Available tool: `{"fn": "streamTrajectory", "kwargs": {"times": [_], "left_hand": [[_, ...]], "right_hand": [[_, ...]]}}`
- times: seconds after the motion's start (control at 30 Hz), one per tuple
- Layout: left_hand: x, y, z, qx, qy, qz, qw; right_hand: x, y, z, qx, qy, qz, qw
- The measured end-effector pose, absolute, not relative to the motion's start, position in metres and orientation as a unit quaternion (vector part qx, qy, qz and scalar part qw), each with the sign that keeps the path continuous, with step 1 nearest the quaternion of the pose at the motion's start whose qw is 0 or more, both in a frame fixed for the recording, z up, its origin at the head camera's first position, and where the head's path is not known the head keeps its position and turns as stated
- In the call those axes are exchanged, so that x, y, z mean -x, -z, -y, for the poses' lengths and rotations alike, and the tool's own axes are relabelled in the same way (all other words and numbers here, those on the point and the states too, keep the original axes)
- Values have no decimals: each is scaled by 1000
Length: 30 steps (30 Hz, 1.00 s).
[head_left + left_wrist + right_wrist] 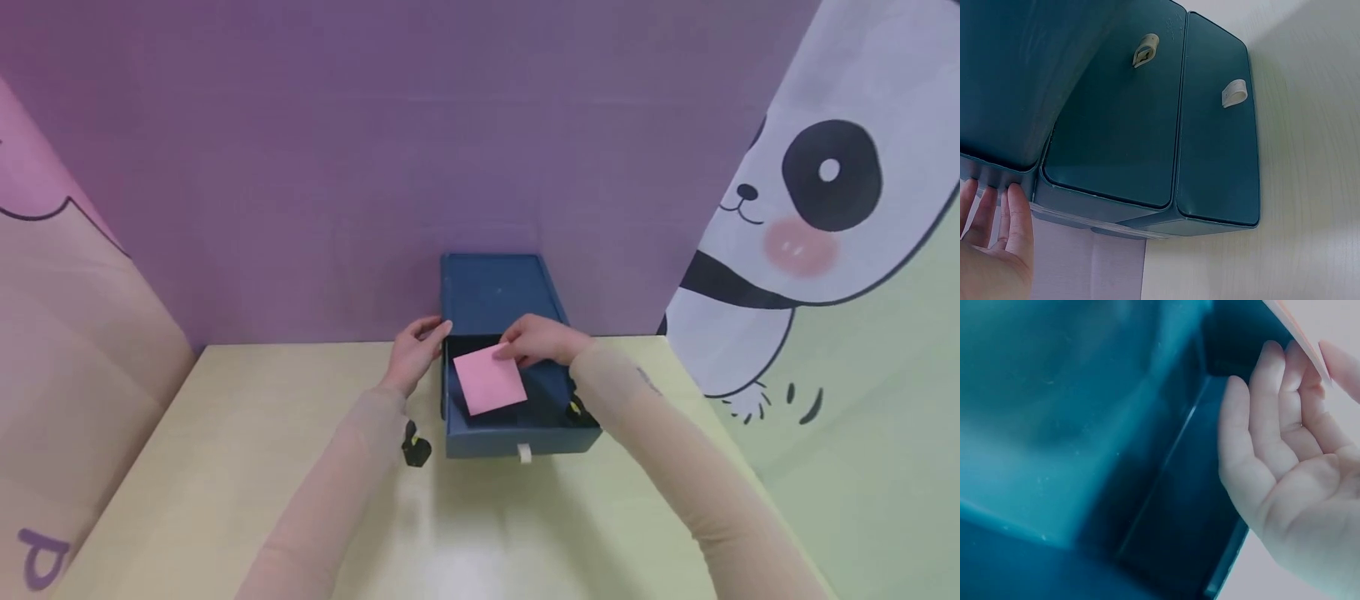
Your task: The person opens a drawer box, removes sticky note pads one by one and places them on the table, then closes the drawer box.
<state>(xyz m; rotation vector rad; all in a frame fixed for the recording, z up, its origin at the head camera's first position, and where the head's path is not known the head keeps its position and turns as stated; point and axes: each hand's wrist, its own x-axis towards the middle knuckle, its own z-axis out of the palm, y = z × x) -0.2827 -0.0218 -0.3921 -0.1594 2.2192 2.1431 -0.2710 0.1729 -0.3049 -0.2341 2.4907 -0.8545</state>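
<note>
A dark blue drawer cabinet (pixel 495 287) stands against the purple backdrop, its top drawer (pixel 491 443) pulled out towards me. Over the drawer, my right hand (pixel 542 340) pinches a pink square sticky-note pad (pixel 489 382) between thumb and fingers at its upper right corner. The pad's thin edge shows in the right wrist view, where my right hand (pixel 1297 444) is inside the drawer's right side. My left hand (pixel 414 354) touches the cabinet's left side with its fingertips. In the left wrist view its fingers (pixel 1017 215) are extended against that side.
Two lower drawers (pixel 1116 119) are closed, each with a pale loop tab (pixel 1234 92). The open drawer has a white tab (pixel 524 453) too. A pale table (pixel 292 450) carries the cabinet. A panda print (pixel 813 208) decorates the right wall.
</note>
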Motion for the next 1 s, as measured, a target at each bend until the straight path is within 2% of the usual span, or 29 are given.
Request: {"fn": "streamTrajectory", "kwargs": {"times": [0.3, 0.33, 0.5, 0.57, 1.0], "left_hand": [[287, 396, 15, 50, -682, -730, 5], [294, 408, 17, 42, -689, -724, -1], [291, 414, 18, 58, -687, -724, 5], [283, 402, 15, 68, -682, -728, 12], [281, 400, 18, 38, -702, -711, 23]], "right_hand": [[272, 295, -194, 73, 388, -887, 241], [272, 295, -196, 75, 392, -885, 241], [270, 291, -207, 77, 402, -880, 240], [270, 288, -212, 76, 403, -881, 235], [271, 296, -258, 55, 405, -886, 219]]}}
